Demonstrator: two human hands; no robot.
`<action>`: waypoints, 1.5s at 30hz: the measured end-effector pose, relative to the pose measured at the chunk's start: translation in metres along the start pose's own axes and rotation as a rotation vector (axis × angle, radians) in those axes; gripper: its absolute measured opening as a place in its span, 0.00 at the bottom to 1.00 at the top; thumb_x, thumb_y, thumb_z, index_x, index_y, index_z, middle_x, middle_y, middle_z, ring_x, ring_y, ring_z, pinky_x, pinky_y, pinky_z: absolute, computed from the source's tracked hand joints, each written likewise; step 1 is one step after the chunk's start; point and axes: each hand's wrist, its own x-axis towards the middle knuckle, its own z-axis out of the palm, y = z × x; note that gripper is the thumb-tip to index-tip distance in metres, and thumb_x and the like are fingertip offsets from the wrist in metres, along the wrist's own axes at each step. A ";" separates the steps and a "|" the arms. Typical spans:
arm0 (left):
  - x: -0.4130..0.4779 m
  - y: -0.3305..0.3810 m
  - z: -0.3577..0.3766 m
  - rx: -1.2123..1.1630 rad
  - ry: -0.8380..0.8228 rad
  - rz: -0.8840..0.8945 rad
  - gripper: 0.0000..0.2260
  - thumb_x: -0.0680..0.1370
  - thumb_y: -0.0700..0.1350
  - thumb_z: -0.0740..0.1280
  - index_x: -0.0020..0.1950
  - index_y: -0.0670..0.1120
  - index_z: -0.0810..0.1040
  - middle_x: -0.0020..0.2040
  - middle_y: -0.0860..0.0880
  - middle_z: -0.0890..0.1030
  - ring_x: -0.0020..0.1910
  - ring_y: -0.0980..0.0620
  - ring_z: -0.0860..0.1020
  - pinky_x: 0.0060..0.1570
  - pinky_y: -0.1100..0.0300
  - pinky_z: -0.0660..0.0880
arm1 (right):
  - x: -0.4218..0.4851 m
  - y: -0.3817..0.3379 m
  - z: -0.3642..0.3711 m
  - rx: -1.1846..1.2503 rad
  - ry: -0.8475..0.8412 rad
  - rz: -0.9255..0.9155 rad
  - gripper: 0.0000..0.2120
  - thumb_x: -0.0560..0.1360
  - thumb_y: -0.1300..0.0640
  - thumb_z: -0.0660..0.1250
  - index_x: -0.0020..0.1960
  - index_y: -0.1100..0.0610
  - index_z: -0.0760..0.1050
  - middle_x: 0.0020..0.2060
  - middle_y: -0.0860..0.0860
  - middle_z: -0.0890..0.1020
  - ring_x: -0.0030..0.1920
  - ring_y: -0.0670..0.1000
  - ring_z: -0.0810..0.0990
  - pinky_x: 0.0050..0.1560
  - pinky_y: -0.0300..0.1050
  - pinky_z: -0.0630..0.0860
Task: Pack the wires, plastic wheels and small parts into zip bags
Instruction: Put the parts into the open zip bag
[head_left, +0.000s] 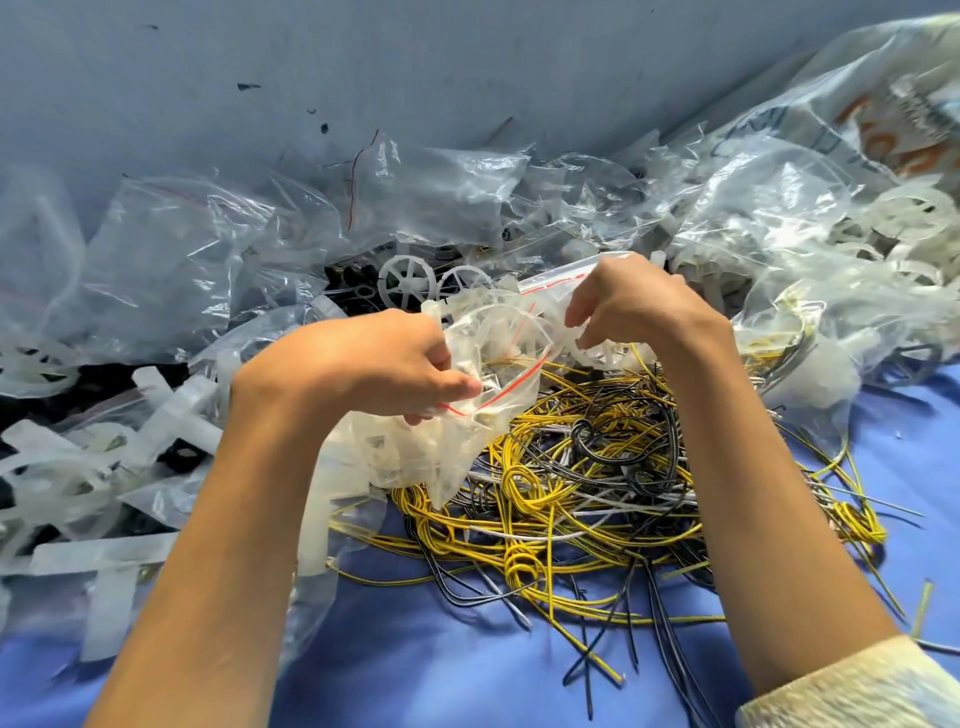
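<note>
At the far left of the frame I see translucent white plastic strips (156, 415) littered over the blue cloth surface (441, 665). Just right of them, the left hand (374, 364) has its fingers curled round one side of the mouth of a clear zip bag with a red seal line (457, 441), with the thumb pressed onto the film. The bag hangs mid-frame with pale small parts inside. Behind it, upper middle, sit two white spoked plastic wheels (407, 283). The right hand (634, 306) pinches the bag's other lip between thumb and fingertips. Below both hands, a tangle of yellow, black and white wires (571, 493) lies on the cloth. At upper right, a heap of crumpled clear plastic bags (779, 208) is piled against the grey-blue wall (467, 62).
</note>
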 end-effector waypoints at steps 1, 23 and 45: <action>0.000 0.000 0.000 0.002 0.001 0.001 0.20 0.78 0.58 0.61 0.33 0.47 0.77 0.32 0.55 0.81 0.30 0.62 0.76 0.31 0.63 0.65 | 0.000 0.000 0.001 -0.021 -0.025 0.020 0.13 0.68 0.65 0.73 0.48 0.49 0.83 0.47 0.51 0.84 0.52 0.55 0.79 0.69 0.62 0.62; -0.003 0.000 -0.002 0.015 0.016 0.007 0.20 0.78 0.59 0.60 0.34 0.47 0.77 0.33 0.54 0.82 0.30 0.62 0.75 0.30 0.64 0.65 | 0.009 0.013 0.005 -0.152 -0.123 0.109 0.10 0.73 0.58 0.70 0.55 0.55 0.81 0.55 0.57 0.80 0.61 0.60 0.72 0.70 0.68 0.53; -0.003 0.001 -0.004 -0.017 0.062 0.035 0.18 0.78 0.57 0.61 0.39 0.46 0.78 0.37 0.52 0.83 0.36 0.56 0.78 0.32 0.63 0.68 | 0.014 0.009 0.018 -0.250 -0.077 0.128 0.10 0.76 0.63 0.61 0.56 0.57 0.77 0.52 0.57 0.76 0.62 0.60 0.69 0.68 0.63 0.55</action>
